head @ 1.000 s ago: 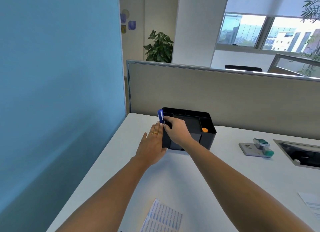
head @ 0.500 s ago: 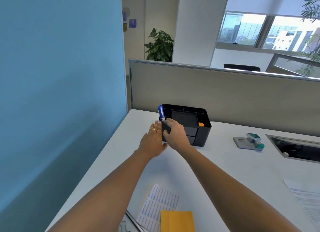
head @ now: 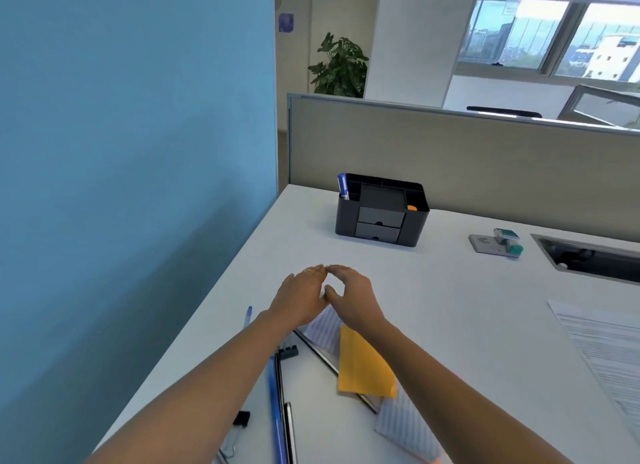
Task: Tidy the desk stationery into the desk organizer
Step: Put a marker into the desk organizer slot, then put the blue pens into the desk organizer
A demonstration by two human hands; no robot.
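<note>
The black desk organizer (head: 412, 228) stands at the back of the white desk (head: 467, 311). A blue marker (head: 342, 185) stands upright in its left compartment, and an orange item (head: 411, 208) shows in its right one. My left hand (head: 302, 295) and right hand (head: 355, 295) hover side by side above the desk, well in front of the organizer, fingers loosely curved and holding nothing. Below them lie a blue pen (head: 276, 408), a black pen (head: 289, 429), a ruler (head: 322, 354), a yellow sticky pad (head: 363, 366), a binder clip (head: 241, 419) and a small black block (head: 288, 352).
A blue partition (head: 138, 186) bounds the desk on the left and a beige one (head: 485, 162) at the back. A stamp with a teal cap (head: 498, 244) lies right of the organizer, beside a cable tray opening (head: 588, 256). Printed sheets (head: 602, 353) lie at the right edge.
Both hands have left the organizer and drawn back toward me; the blue marker stays standing in the left compartment. The view tilted down, showing the pens and sticky pad.
</note>
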